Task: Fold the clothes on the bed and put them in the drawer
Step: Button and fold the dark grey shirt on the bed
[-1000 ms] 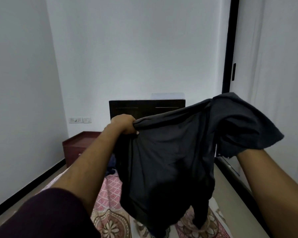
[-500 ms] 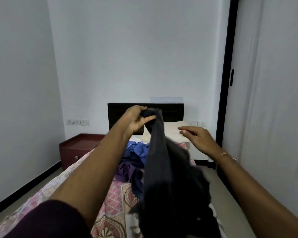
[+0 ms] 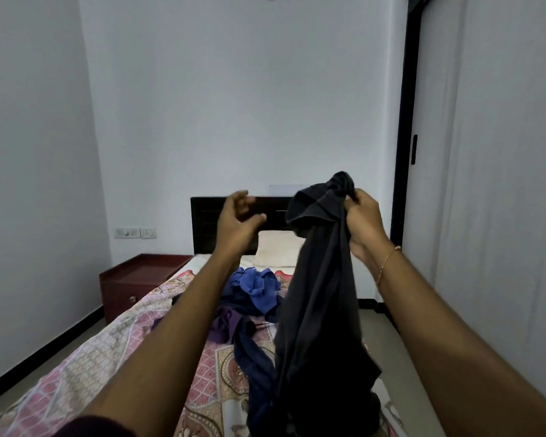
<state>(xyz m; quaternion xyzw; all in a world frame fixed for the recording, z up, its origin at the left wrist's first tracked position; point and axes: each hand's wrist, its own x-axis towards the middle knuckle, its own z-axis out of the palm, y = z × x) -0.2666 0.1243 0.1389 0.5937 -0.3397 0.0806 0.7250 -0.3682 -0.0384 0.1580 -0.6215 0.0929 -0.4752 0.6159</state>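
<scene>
My right hand (image 3: 361,220) grips the top of a dark grey garment (image 3: 320,310), which hangs down in a bunched column to the bed (image 3: 114,351). My left hand (image 3: 237,217) is raised to its left, fingers spread and holding nothing, a short gap from the cloth. On the patterned bedspread behind lie a crumpled blue shirt (image 3: 257,283), a purple garment (image 3: 226,323) and a navy one (image 3: 252,351). A dark red bedside cabinet with a drawer (image 3: 130,287) stands left of the bed.
A dark headboard (image 3: 205,222) and a cream pillow (image 3: 276,249) are at the far end. White walls close in on the left and back. A black door frame (image 3: 402,171) and pale curtain (image 3: 498,216) stand on the right, with a strip of floor beside the bed.
The garment passed from my left hand to my right hand. My left hand let go and drew back to the left; the cloth now hangs from the right hand.
</scene>
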